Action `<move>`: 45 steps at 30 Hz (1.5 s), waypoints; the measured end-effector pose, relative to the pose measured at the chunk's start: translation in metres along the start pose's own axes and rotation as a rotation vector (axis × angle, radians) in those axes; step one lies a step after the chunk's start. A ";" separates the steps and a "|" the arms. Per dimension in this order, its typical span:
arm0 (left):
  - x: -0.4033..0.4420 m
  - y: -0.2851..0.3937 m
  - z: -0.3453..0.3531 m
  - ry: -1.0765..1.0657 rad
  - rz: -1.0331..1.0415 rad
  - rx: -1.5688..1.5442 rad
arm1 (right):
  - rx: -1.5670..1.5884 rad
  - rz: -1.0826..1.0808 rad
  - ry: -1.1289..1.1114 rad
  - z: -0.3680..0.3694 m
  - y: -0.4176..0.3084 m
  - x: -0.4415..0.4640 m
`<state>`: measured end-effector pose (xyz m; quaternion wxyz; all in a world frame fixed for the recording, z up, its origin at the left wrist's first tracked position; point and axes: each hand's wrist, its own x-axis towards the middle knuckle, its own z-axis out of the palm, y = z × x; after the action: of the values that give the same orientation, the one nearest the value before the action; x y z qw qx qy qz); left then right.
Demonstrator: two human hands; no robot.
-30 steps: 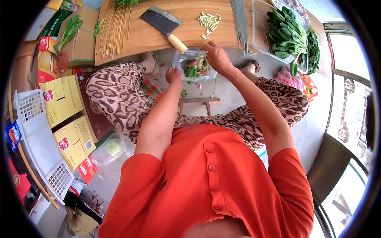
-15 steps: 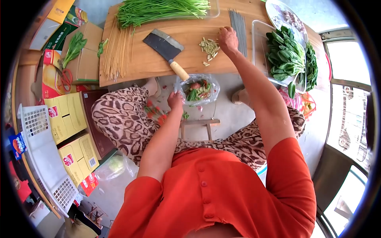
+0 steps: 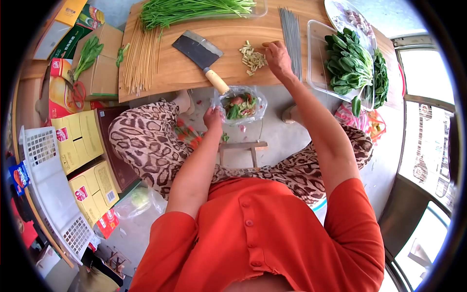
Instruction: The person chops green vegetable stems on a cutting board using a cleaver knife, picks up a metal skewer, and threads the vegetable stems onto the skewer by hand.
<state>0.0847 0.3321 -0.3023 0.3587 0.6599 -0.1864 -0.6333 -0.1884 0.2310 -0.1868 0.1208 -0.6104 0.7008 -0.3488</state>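
My left hand (image 3: 212, 119) is closed on the rim of a clear plastic bag (image 3: 262, 108) below the table edge. Inside the bag lie green leaves and reddish scraps (image 3: 238, 107). On the wooden table, my right hand (image 3: 278, 57) rests beside a small pile of chopped pale green stem pieces (image 3: 253, 61), its fingers bent loosely toward them and nothing visible in its grasp. A cleaver (image 3: 198, 50) with a wooden handle lies left of the pile, its handle reaching past the edge over the bag.
Thin wooden skewers (image 3: 141, 63) and grey metal skewers (image 3: 290, 44) lie on the wooden table (image 3: 219, 80). Long green chives (image 3: 194, 12) fill a tray at the back. Leafy greens (image 3: 348, 63) occupy a plastic tub at right, near a plate (image 3: 335, 12). Boxes (image 3: 80, 141) stand left.
My right hand has turned and its fingers now point left toward the chopped pieces. The left hand keeps hold of the bag. The whole view has shifted slightly.
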 end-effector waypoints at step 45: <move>0.000 0.002 0.001 0.013 -0.016 -0.056 | 0.119 -0.270 -0.042 0.047 -0.063 -0.050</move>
<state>0.0838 0.3305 -0.3010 0.3731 0.6554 -0.1609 -0.6367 -0.1006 0.2612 -0.1935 0.1236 -0.6981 0.5876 -0.3901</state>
